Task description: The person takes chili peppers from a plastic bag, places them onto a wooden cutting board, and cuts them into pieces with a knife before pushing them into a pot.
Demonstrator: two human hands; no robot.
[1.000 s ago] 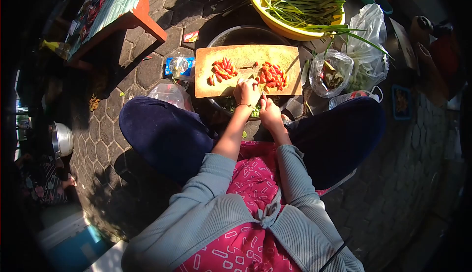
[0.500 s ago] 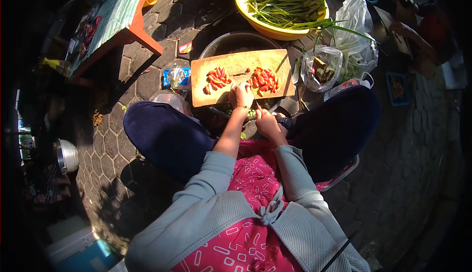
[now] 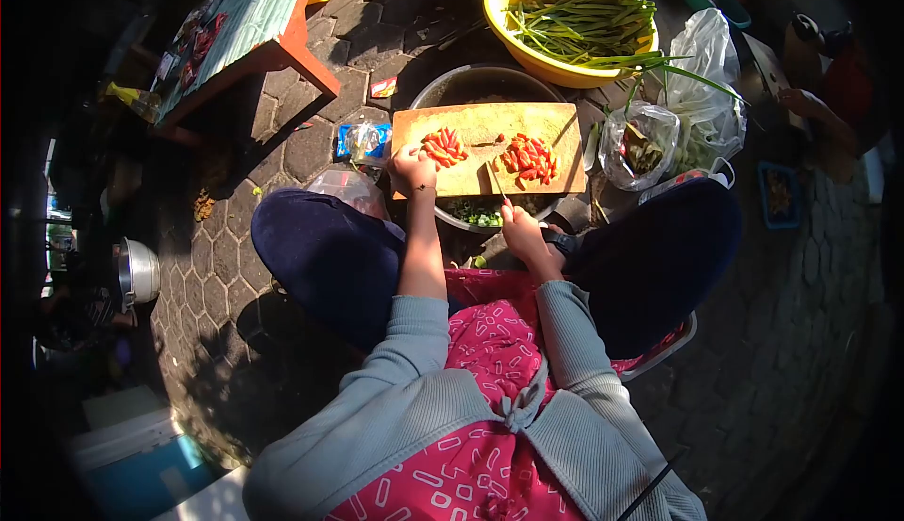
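Note:
A wooden cutting board (image 3: 485, 177) rests across a wide metal basin (image 3: 443, 86). Two heaps of red chilies lie on it, a left heap (image 3: 444, 147) and a right heap (image 3: 529, 159). My left hand (image 3: 411, 170) is at the board's left edge, its curled fingers against the left heap; what they pinch is hidden. In my right hand (image 3: 523, 236), below the board's near edge, is a knife (image 3: 496, 185), its blade pointing away over the board beside the right heap. Chopped green pieces (image 3: 485, 219) show in the basin under the board.
Beyond the basin stands a yellow basin (image 3: 504, 26) of long green beans. Plastic bags (image 3: 638, 144) sit to the right, a blue packet (image 3: 363, 140) to the left. A low table (image 3: 240, 22) is at upper left, a metal pot (image 3: 139, 271) at far left.
My left hand has moved left from the middle of the board to the left chili heap. My right hand stays near the board's near edge with the knife. The view has shifted slightly.

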